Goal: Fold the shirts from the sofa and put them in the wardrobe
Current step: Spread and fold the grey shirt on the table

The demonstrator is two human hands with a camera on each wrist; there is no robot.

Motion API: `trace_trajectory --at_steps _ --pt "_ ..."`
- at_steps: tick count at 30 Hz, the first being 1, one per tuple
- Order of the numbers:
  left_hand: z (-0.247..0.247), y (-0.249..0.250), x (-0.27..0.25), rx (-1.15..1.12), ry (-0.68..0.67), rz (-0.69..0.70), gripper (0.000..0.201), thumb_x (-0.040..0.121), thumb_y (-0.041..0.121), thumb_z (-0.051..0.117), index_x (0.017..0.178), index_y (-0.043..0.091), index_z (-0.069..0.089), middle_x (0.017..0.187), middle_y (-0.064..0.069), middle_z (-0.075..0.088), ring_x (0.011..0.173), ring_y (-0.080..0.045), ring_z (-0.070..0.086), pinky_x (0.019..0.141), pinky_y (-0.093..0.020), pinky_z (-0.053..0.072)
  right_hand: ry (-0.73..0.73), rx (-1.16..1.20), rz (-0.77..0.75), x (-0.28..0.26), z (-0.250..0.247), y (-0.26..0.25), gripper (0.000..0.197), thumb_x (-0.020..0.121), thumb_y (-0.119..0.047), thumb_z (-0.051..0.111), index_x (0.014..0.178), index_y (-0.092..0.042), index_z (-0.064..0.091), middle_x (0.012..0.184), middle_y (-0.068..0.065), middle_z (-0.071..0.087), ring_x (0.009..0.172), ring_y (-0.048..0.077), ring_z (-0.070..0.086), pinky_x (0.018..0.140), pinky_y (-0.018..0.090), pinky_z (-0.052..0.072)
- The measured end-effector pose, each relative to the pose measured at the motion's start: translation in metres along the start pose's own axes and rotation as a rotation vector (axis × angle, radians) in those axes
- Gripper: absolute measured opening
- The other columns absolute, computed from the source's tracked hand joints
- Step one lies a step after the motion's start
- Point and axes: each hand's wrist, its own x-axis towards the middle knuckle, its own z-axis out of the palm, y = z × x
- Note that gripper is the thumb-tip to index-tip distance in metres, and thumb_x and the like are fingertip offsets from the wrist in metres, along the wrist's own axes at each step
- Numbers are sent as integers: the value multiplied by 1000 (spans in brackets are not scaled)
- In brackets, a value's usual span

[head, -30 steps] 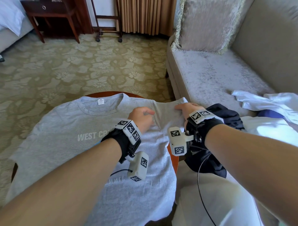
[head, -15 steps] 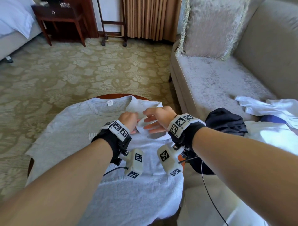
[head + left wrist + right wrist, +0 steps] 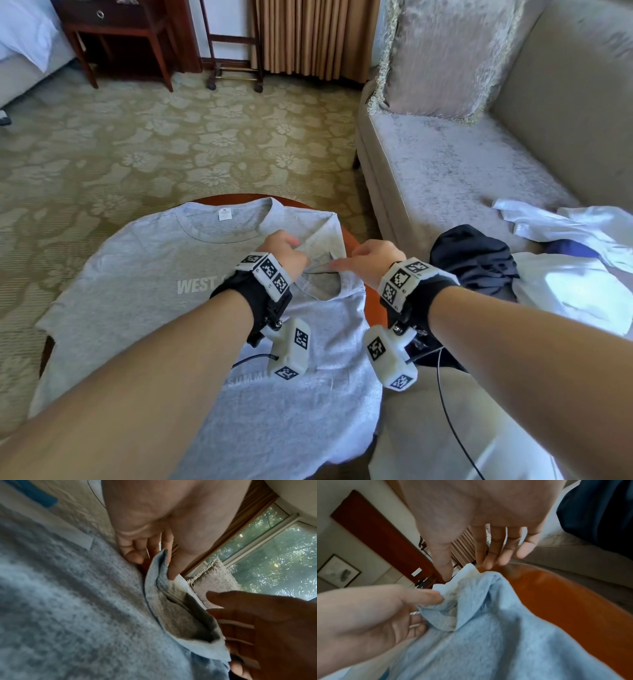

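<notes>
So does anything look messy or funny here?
Yes. The grey shirt is bigger than the round table, so its edges droop off. White clothes and a dark garment lie crumpled on the sofa.

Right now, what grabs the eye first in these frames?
A grey T-shirt spread face up over a round wooden table, with the left hand and right hand both pinching its folded-in sleeve near the table's right edge. To the right, a beige sofa holds a dark navy garment and crumpled white shirts.
</notes>
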Motion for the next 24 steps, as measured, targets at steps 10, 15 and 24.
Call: trace_trajectory --at_steps 10,15,24 --pt "-2 -1 -2 38 102 1 28 88 4 62 106 20 75 121 -1 69 103 -20 65 84 -26 53 176 4 -146 -9 15 -3 4 75 -23 66 78 -23 65 82 -4 65 74 13 62 71 31 59" --pt "-12 3 -1 -28 179 -30 23 90 2 57 96 13 76 110 -6 71 101 -26 66 80 -25 50 -62 -149 -286 -21 17 0 9 70 -24 72 77 -19 71 83 -1 68 81 17 65 70 31 60" --pt "-14 6 1 256 76 -26 27 71 38 63 90 18 62 118 -3 48 112 -28 51 98 -46 45 95 -97 -205 -3 12 -6 11 85 -23 56 78 -16 61 78 0 59 65 15 54 56 24 46"
